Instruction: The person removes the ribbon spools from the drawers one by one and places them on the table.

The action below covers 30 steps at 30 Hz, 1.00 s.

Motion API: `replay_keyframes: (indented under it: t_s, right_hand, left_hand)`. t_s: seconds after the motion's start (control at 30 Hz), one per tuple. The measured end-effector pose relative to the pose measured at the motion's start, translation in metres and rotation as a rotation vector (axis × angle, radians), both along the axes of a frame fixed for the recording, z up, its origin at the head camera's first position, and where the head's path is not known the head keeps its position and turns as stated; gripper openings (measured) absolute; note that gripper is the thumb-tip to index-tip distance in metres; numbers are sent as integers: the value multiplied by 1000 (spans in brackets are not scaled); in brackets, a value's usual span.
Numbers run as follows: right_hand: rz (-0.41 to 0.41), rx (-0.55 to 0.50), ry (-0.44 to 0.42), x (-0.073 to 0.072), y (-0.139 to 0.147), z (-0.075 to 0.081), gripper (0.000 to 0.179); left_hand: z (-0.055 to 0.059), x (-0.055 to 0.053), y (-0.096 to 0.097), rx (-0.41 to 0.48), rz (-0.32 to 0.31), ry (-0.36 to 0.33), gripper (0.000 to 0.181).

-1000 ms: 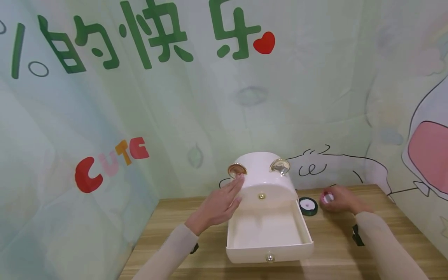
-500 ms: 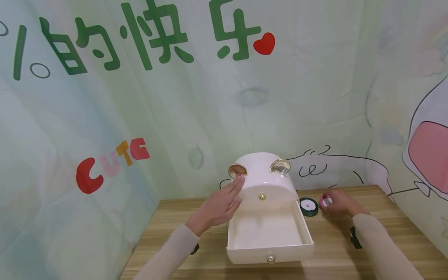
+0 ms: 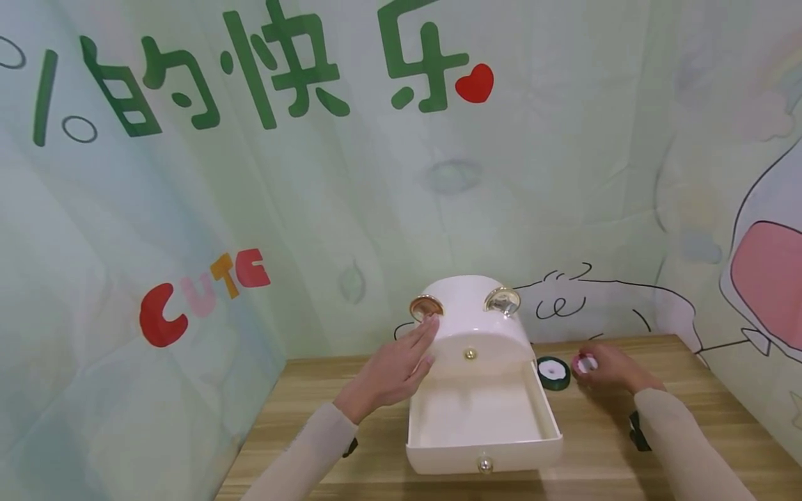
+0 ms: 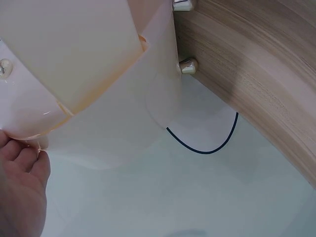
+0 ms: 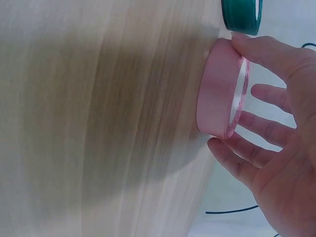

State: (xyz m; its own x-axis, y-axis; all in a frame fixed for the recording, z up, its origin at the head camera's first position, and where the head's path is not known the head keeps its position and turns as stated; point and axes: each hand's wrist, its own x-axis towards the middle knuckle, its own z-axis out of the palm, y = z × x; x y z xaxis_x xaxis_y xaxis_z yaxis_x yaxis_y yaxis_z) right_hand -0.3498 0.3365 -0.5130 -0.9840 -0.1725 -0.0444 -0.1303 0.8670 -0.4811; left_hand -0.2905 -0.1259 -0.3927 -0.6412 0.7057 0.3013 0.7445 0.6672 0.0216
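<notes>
A white drawer box (image 3: 466,306) with two gold-rimmed round ears stands on the table, its lower drawer (image 3: 482,410) pulled out and nothing inside it. My left hand (image 3: 391,365) lies along the box's left side with straight fingers, fingertips just below the left ear (image 3: 426,306). In the left wrist view, fingertips touch the box's curved edge. To the right, my right hand (image 3: 614,369) holds a roll of pink ribbon (image 5: 219,89) on the table, thumb on one side and fingers round the other. A dark green ribbon roll (image 3: 553,374) lies between it and the box.
The wood-grain table (image 3: 313,417) meets a printed cloth backdrop (image 3: 351,209) at its back and sides. A gold knob (image 3: 485,464) sticks out from the drawer front towards me. Another knob (image 3: 470,354) sits on the upper front.
My right hand has brought the pink ribbon roll slightly left and nearer to me, close beside the green roll. The left hand and the drawer box keep their places.
</notes>
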Motion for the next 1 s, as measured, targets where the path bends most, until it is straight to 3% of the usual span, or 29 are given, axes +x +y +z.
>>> replay_keyframes:
  t_s: [0.3, 0.6, 0.87, 1.0]
  right_hand:
    - [8, -22, 79, 11, 8, 8, 67]
    - [11, -43, 182, 32, -3, 25, 59]
    - [52, -80, 252, 62, -28, 53, 46]
    - [72, -74, 364, 77, -45, 66, 40]
  left_hand:
    - [-2, 1, 2, 5, -6, 2, 63]
    - [-2, -2, 2, 8, -15, 9, 63]
    - [-1, -2, 0, 10, -22, -9, 64]
    - [-1, -3, -2, 21, -20, -13, 64]
